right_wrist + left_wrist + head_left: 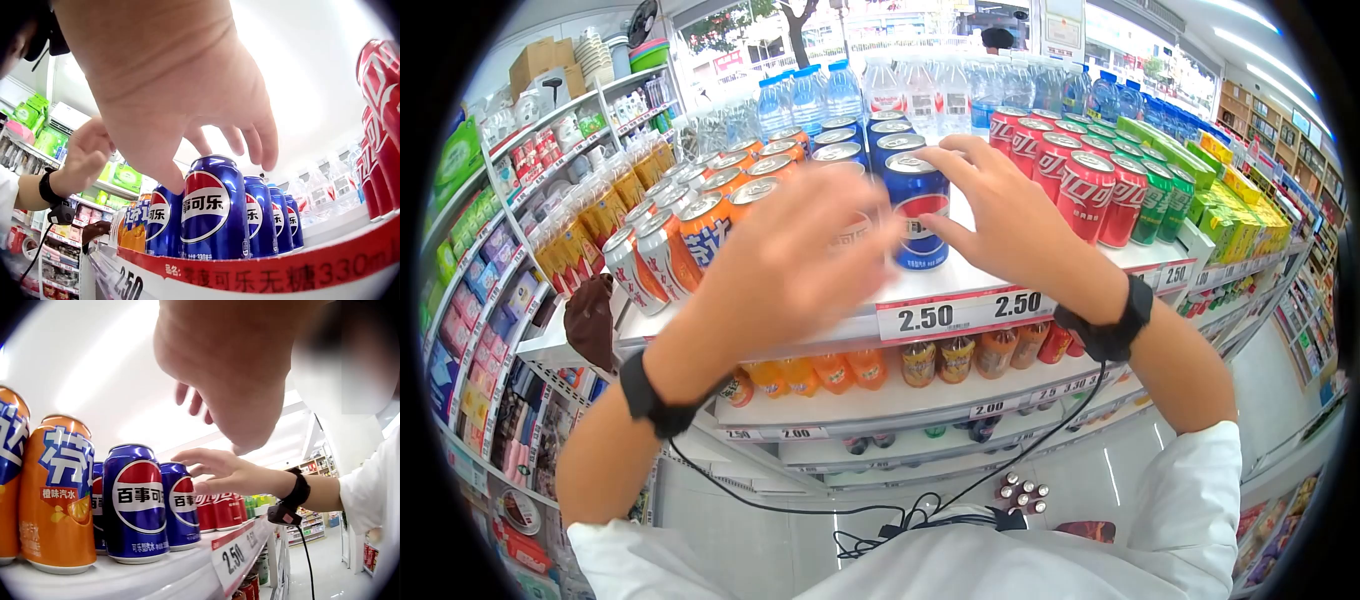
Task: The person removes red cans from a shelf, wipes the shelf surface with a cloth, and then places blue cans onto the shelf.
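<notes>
Blue cola cans stand in two rows; the front right can is upright at the shelf's front. My right hand is at that can's top right, thumb and fingers spread. In the right wrist view, the right hand arches over the blue can, its thumb near the upper left side; whether it touches is unclear. My left hand, blurred, is raised before the left blue row, fingers spread. The left wrist view shows the left hand above the blue cans, holding nothing visible.
Orange cans stand left of the blue rows, red cans and green cans to the right. Water bottles line the back. Price labels run along the front edge. A dark cloth item hangs at the left corner.
</notes>
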A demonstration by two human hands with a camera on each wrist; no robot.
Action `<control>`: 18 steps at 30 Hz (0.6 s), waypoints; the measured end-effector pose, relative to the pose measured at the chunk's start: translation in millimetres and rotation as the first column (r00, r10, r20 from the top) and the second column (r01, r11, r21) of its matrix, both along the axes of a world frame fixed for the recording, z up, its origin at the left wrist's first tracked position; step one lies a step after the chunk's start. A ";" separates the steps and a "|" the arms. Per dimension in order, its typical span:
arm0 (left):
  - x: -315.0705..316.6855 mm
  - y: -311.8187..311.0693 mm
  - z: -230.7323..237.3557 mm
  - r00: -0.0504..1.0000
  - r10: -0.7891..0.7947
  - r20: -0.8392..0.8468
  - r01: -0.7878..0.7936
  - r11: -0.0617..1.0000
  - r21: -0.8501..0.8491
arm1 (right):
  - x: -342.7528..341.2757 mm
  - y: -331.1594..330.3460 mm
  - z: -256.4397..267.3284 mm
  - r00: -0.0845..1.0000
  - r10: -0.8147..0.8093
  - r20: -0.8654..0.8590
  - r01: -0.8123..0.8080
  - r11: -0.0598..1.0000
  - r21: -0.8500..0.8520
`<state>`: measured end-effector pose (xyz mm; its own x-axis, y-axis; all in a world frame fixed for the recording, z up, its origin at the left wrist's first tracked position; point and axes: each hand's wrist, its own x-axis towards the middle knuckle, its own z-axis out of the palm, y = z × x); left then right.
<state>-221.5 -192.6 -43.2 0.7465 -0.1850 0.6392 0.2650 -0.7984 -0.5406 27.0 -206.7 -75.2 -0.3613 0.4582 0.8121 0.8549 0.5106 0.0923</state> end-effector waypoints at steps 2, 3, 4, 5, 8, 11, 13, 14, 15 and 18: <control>-18.4 -27.5 -18.3 0.967 -0.201 -0.158 0.218 0.971 0.098 | 2.1 -17.1 1.8 0.998 0.064 0.012 -0.065 0.994 0.093; -28.6 -45.4 -33.0 0.943 -0.237 -0.235 0.266 0.958 0.102 | 3.6 -29.4 0.9 0.991 0.128 0.027 -0.131 0.975 0.179; -37.7 -60.1 -39.6 0.869 -0.261 -0.420 0.332 0.937 0.106 | 5.4 -45.7 -4.2 0.986 0.161 0.028 -0.164 0.965 0.204; -48.0 -67.6 -68.3 0.845 -0.305 -0.440 0.365 0.929 0.057 | 7.8 -64.6 -13.6 0.980 0.195 0.031 -0.196 0.953 0.229; -100.1 -79.0 -182.7 0.876 -0.338 -0.345 0.119 0.843 -0.524 | 16.5 -122.5 -51.8 0.911 0.388 0.141 -0.402 0.912 0.081; -166.9 -93.5 -332.7 0.940 -0.004 -0.342 -0.299 0.477 -0.827 | 12.5 -156.4 -113.1 0.867 0.486 0.109 -0.462 0.867 -0.187; -216.8 -130.9 -461.8 0.825 0.193 -0.531 -0.525 -0.086 -0.847 | 13.8 -160.1 -169.3 0.922 0.386 0.010 -0.366 0.882 -0.299; -224.9 -143.1 -495.5 0.766 0.252 -0.592 -0.530 -0.275 -0.802 | 15.0 -162.9 -195.8 0.924 0.381 0.011 -0.360 0.883 -0.300; -227.7 -154.0 -518.9 0.713 0.306 -0.631 -0.504 -0.403 -0.764 | 16.6 -166.9 -220.8 0.955 0.287 -0.070 -0.289 0.861 -0.419; -220.4 -162.9 -546.9 0.667 0.371 -0.647 -0.377 -0.581 -0.721 | 15.3 -178.5 -269.8 0.990 0.059 -0.127 -0.128 0.747 -0.652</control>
<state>-441.9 -355.4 -590.1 0.1561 0.8474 -0.5075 0.8253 0.1704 0.5384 42.3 -385.2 -344.9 -0.3702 0.8587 0.3545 0.7863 0.4928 -0.3727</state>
